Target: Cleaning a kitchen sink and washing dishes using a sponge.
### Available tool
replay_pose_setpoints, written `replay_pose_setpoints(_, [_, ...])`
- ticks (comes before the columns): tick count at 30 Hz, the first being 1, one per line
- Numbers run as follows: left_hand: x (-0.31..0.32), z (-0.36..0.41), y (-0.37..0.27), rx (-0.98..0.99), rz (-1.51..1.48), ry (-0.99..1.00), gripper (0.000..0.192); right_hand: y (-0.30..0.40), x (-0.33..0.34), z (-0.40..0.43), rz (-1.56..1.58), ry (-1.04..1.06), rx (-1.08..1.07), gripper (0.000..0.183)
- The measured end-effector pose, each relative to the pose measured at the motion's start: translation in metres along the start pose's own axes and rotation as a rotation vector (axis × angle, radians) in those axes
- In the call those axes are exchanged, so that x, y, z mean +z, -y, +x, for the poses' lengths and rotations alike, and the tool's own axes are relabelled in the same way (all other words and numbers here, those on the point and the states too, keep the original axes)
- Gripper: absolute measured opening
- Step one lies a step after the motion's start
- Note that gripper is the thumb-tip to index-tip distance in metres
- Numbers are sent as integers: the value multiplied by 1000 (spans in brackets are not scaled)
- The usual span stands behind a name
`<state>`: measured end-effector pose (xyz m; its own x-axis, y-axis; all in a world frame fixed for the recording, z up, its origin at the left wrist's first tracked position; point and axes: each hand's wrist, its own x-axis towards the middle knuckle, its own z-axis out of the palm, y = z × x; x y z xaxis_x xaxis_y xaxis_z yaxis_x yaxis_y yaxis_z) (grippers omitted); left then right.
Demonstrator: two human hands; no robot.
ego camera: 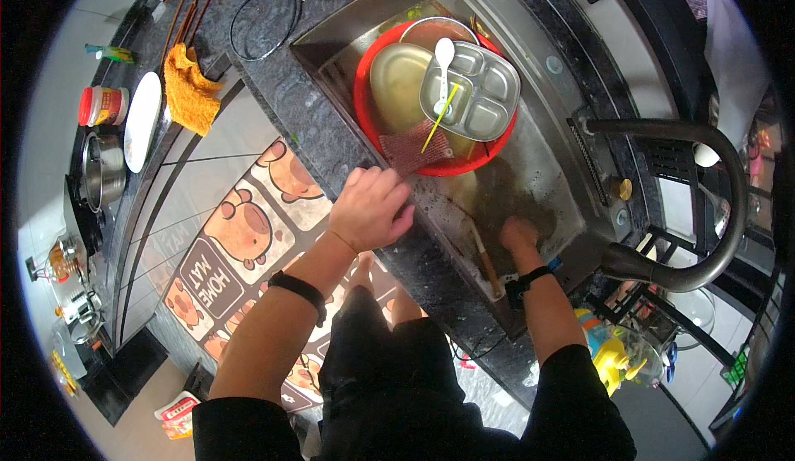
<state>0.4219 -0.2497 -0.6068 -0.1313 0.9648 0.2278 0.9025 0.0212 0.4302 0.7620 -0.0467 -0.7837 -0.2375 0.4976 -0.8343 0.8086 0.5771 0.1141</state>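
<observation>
My left hand (371, 205) is at the sink's front edge with its fingers curled. Beside its knuckles a reddish-brown mesh cloth (417, 146) hangs over the rim of a red plastic basin (362, 110); I cannot tell whether the fingers grip it. My right hand (519, 235) reaches into murky water in the steel sink (372, 17), its fingers hidden below the surface. A long utensil with a wooden handle (489, 271) lies left of it. In the basin are a pale oval dish (400, 85), a steel compartment tray (487, 119), a white spoon (443, 57) and a yellow stick (440, 119).
A black faucet (736, 175) arches over the sink's right side. Right of the sink stand a black rack (689, 324) and a yellow-topped bottle (612, 355). On the left counter are an orange cloth (192, 95), a white plate (143, 123) and a steel pot (104, 169).
</observation>
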Motion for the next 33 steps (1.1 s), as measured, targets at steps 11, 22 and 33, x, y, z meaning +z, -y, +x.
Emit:
replay_pose_setpoints(11, [-2, -5, 3, -9, 5, 1, 29, 15, -13, -11, 50, -3, -1, 28])
replay_pose_setpoints(22, [2, 0, 0, -2, -4, 4, 30, 13, -20, 0, -8, 211, -65, 32])
replay_pose_setpoints(33, [2, 1, 0, -9, -3, 11, 31, 26, -18, -24, -135, -80, -210, 47])
